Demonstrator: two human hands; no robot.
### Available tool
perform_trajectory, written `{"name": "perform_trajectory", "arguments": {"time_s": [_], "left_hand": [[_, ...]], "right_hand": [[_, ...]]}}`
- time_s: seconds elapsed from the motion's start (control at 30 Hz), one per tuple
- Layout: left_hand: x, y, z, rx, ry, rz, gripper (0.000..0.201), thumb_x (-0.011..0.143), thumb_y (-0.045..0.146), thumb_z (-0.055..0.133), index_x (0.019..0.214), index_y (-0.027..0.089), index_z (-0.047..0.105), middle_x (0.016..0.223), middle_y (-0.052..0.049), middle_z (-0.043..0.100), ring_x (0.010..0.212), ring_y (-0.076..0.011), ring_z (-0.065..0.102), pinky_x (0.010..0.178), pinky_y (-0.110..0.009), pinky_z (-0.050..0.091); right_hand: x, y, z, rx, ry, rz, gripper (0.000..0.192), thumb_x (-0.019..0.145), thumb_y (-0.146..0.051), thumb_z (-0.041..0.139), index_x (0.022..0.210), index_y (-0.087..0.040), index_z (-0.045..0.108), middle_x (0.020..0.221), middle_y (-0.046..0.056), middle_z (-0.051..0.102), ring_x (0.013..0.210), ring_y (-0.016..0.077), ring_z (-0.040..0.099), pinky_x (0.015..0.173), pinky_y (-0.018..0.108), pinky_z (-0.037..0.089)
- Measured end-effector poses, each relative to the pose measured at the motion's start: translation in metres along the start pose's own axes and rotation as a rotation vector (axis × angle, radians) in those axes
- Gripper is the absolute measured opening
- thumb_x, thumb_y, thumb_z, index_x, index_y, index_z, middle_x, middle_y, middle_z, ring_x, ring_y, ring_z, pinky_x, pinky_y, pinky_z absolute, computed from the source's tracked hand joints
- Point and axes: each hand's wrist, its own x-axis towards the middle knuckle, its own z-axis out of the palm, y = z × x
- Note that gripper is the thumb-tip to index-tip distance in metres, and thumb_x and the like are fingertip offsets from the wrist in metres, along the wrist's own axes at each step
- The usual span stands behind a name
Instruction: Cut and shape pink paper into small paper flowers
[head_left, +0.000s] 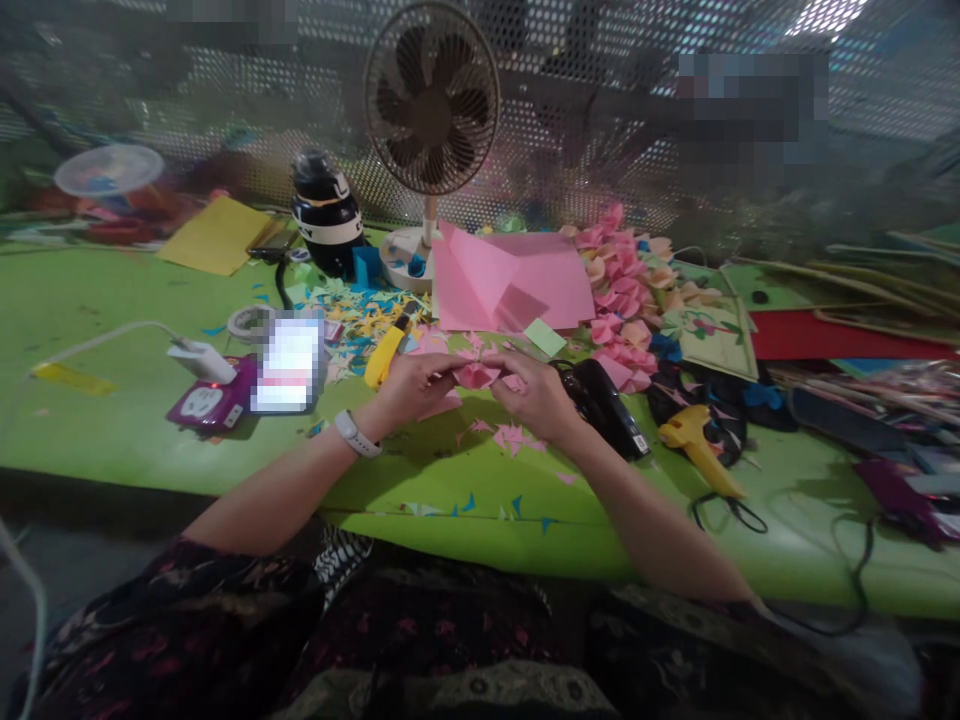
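We hold the small pink folded paper [478, 375] between our 2 hands, left hand [411, 388] and right hand [534, 398], fingers pinched together on its edges. We judge the crease needs firm pressing between the fingertips, with corners kept aligned.

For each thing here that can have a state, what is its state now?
left hand: pinching the small pink paper piece
right hand: pinching the same piece
small pink paper piece: folded, held above the table
large pink sheets: partly folded, lying flat
desk fan: upright, blades not blurred
yellow glue gun: lying on its side
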Motion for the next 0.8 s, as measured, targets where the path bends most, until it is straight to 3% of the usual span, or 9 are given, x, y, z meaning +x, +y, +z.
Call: {"name": "perform_trajectory", "arguments": {"time_s": [0.13, 0.3, 0.43, 0.63, 0.8], "left_hand": [[0.001, -0.002, -0.002, 0.095, 0.004, 0.075, 0.024, 0.088, 0.020, 0.059, 0.105, 0.019, 0.076, 0.094, -0.010, 0.079, 0.080, -0.0170, 0.073, 0.076, -0.030, 0.058], [0.001, 0.000, -0.002, 0.023, 0.028, 0.037, 0.029, 0.087, 0.017, 0.059, 0.112, 0.019, 0.074, 0.105, -0.010, 0.077, 0.085, -0.0163, 0.073, 0.080, -0.030, 0.058], [0.001, -0.003, -0.002, 0.008, 0.033, 0.035, 0.024, 0.087, 0.020, 0.060, 0.104, 0.019, 0.076, 0.099, -0.009, 0.079, 0.085, -0.0180, 0.074, 0.077, -0.029, 0.058], [0.002, -0.005, -0.005, 0.113, -0.026, 0.130, 0.027, 0.088, 0.016, 0.057, 0.105, 0.020, 0.077, 0.086, -0.006, 0.079, 0.072, -0.0157, 0.072, 0.069, -0.026, 0.056], [0.002, 0.000, -0.008, 0.190, -0.031, 0.188, 0.026, 0.090, 0.016, 0.055, 0.106, 0.018, 0.075, 0.085, -0.005, 0.079, 0.072, -0.0139, 0.072, 0.068, -0.023, 0.055]], "right_hand": [[0.000, 0.001, -0.002, -0.022, -0.006, -0.022, 0.030, 0.088, -0.013, 0.056, 0.109, -0.023, 0.074, 0.106, 0.006, 0.076, 0.094, 0.0221, 0.072, 0.085, 0.043, 0.060], [-0.001, 0.003, 0.000, -0.015, 0.038, -0.057, 0.029, 0.092, -0.016, 0.056, 0.113, -0.026, 0.073, 0.108, 0.005, 0.076, 0.096, 0.0219, 0.072, 0.085, 0.044, 0.060], [-0.002, 0.009, 0.003, -0.054, 0.056, -0.132, 0.028, 0.093, -0.020, 0.058, 0.116, -0.025, 0.072, 0.112, 0.006, 0.076, 0.100, 0.0225, 0.072, 0.087, 0.044, 0.060], [-0.003, 0.017, 0.005, -0.279, 0.099, -0.217, 0.025, 0.095, -0.021, 0.056, 0.107, -0.029, 0.076, 0.098, 0.001, 0.079, 0.090, 0.0205, 0.074, 0.082, 0.039, 0.060], [-0.006, 0.015, 0.011, -0.380, 0.072, -0.224, 0.027, 0.096, -0.020, 0.051, 0.115, -0.019, 0.071, 0.107, 0.008, 0.077, 0.094, 0.0217, 0.074, 0.082, 0.037, 0.059]]}}
